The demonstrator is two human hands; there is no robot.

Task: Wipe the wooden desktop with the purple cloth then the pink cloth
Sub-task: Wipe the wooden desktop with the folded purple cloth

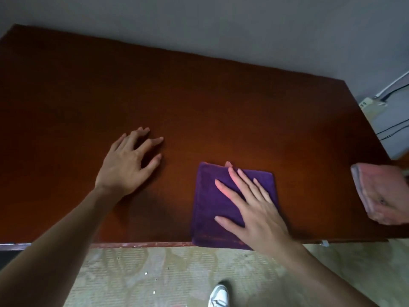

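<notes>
A white shoe (219, 296) stands on the pale patterned floor (155, 273) at the near edge; above it the near rim of the wooden desktop (199, 103) runs left to right. The purple cloth (210, 202), folded to a rough square, lies flat at that near rim, right of centre, its near edge just over the lip; the right hand (250, 204) lies palm-down on it, fingers spread and flat, gripping nothing. Left of the cloth and apart from it, the left hand (128, 160) rests on bare wood, fingers splayed and bent, tips touching the surface. At the right edge lies the folded pink cloth (380, 193), well apart from the purple one; farther right, beyond the desk, a pale box (391, 127) with dark cables; a grey wall (221, 23) at the far side.
</notes>
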